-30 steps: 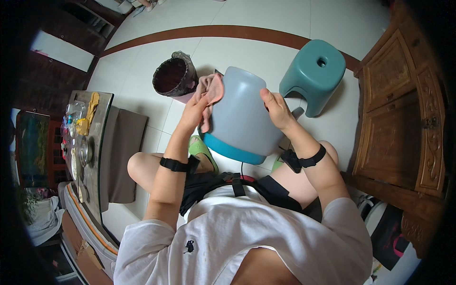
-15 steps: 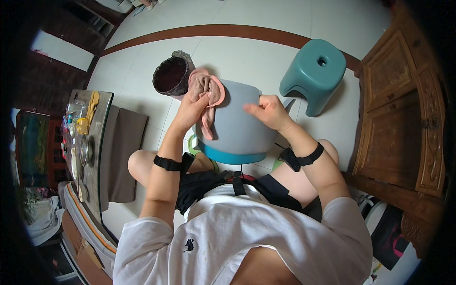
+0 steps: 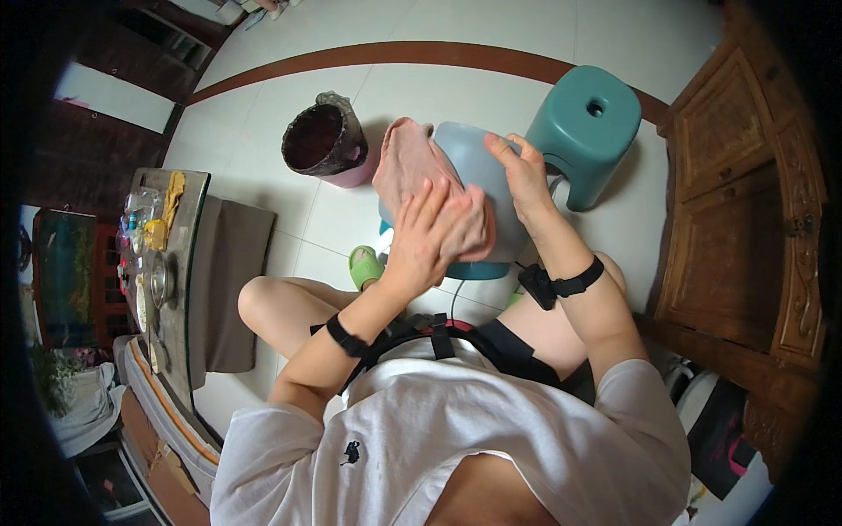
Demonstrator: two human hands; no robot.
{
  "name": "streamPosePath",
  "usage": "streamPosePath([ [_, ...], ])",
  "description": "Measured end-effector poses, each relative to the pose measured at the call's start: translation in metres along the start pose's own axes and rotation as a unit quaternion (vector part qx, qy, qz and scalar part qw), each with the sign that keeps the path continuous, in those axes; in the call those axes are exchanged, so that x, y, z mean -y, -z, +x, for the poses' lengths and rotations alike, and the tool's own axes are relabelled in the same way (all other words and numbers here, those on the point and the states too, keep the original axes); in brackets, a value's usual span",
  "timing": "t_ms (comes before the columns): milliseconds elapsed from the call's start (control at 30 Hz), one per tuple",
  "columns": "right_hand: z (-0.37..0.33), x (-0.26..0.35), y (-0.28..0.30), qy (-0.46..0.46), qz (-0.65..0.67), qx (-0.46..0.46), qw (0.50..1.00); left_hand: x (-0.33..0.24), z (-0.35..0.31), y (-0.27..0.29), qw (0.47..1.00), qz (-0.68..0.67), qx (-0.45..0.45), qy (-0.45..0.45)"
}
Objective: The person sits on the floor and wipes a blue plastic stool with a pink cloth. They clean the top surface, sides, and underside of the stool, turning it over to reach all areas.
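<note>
A grey plastic piece (image 3: 474,145) with rounded sides and a teal lower edge (image 3: 478,270) stands in front of my knees; its exact kind is unclear. A pink cloth (image 3: 412,162) is spread over its left part. My left hand (image 3: 434,228) lies flat on this cloth, fingers stretched out and pressing it against the grey surface. My right hand (image 3: 526,180) holds the upper right edge of the grey piece, with the thumb on the near face; the other fingers are partly hidden.
A teal stool (image 3: 583,123) stands beyond my right hand. To the left is a pink bin (image 3: 355,174) lined with a dark bag (image 3: 346,131). A table (image 3: 189,263) with dishes is at far left, a carved wooden cabinet (image 3: 737,237) at right. A green slipper (image 3: 364,267) is below.
The cloth, bunched in my left hand before, is now spread out under that hand, which has moved right. The grey piece has shifted and turned, and my right hand's grip has moved up.
</note>
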State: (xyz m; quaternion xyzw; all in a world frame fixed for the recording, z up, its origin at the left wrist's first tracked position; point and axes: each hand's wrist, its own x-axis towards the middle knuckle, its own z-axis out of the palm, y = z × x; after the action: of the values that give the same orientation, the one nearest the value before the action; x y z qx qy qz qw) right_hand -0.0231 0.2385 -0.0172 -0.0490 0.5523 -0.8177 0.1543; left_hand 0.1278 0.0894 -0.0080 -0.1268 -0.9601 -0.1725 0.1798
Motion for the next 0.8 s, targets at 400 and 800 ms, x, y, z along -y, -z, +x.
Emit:
streamPosePath([
  [400, 0.003, 0.014, 0.006, 0.062, 0.061, 0.011, 0.996, 0.045, 0.010, 0.002, 0.878, -0.382, -0.131, 0.259],
  [800, -0.001, 0.006, 0.003, 0.072, 0.051, 0.038, 0.995, 0.015, 0.027, 0.015, 0.991, -0.068, -0.077, 0.089],
])
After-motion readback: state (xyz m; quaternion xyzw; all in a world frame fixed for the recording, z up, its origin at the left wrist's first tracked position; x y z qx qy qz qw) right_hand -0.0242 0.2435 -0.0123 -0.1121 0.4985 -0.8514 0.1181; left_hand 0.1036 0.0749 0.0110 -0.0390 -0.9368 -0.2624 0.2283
